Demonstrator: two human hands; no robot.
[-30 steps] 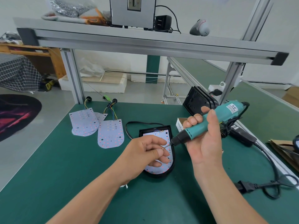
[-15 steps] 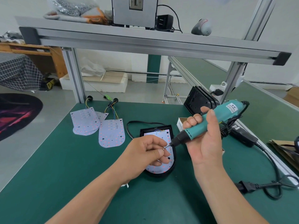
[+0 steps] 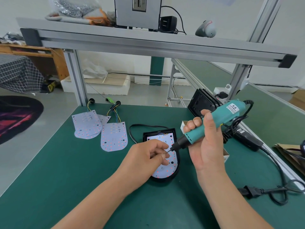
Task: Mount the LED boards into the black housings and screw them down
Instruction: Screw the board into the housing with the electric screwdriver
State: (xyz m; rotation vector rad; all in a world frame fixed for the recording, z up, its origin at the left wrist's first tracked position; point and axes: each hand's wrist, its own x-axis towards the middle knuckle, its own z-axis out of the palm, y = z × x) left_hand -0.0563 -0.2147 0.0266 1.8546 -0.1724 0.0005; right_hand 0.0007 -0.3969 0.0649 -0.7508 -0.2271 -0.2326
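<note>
A black housing (image 3: 175,175) lies on the green table with a white LED board (image 3: 171,167) seated in it. My right hand (image 3: 207,146) grips a teal electric screwdriver (image 3: 219,120), tilted with its bit pointing down-left over the board. My left hand (image 3: 148,157) hovers over the board and pinches a small screw (image 3: 165,153) against the bit tip. Spare LED boards (image 3: 114,136) with coloured wires lie to the left. More black housings (image 3: 200,103) lean upright behind the screwdriver.
A small white box (image 3: 183,125) sits behind my right hand. The screwdriver's power adapter (image 3: 247,139) and black cable (image 3: 270,190) run along the table's right side. An aluminium frame post (image 3: 77,80) and overhead shelf (image 3: 148,45) stand at the far edge.
Almost nothing has moved. Both hands stay over the housing, with the screw held at the bit tip throughout.
</note>
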